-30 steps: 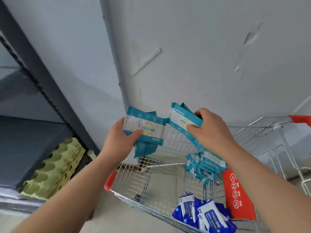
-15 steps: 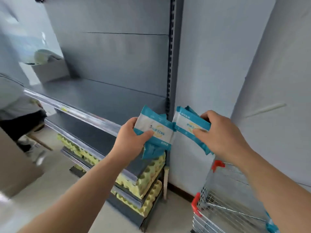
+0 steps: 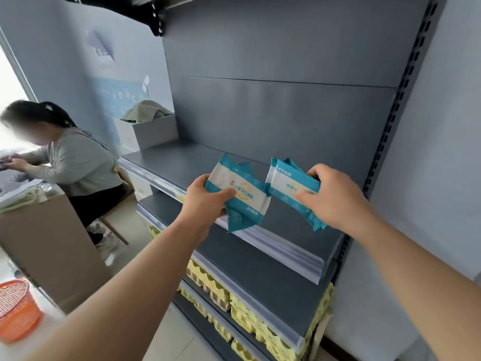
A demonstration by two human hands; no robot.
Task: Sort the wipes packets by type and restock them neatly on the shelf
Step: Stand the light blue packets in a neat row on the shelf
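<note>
Shows the left hand and the right hand raised side by side before a dark grey shelf unit.

Labels. On the left packets, a bunch in teal and white: a yellow ring and a line of teal characters on the top face, upside down to the camera, too blurred to read. On the right packets: same teal-and-white pattern, same yellow mark, writing likewise illegible.

Containers. At the left end of the upper shelf board, an open grey box holding a crumpled greyish cloth. On the lower tiers, stacks of yellow egg trays. At lower left, an orange mesh basket, contents out of sight.

Grip, left: fingers curled beneath the bunch, thumb pressed flat on the top face, clamping several packets, the lower ones sagging out below the palm. Grip, right: thumb on top, fingers wrapped behind, closed firmly round the second bunch. Inner corners of the two bunches touching or very nearly so; cannot tell which. Both bunches held in the air at the front edge of the upper board, apparently not resting on it.

Background, left: a seated person in a grey top behind a brown counter; above, a pale wall poster with print too small to read.
</note>
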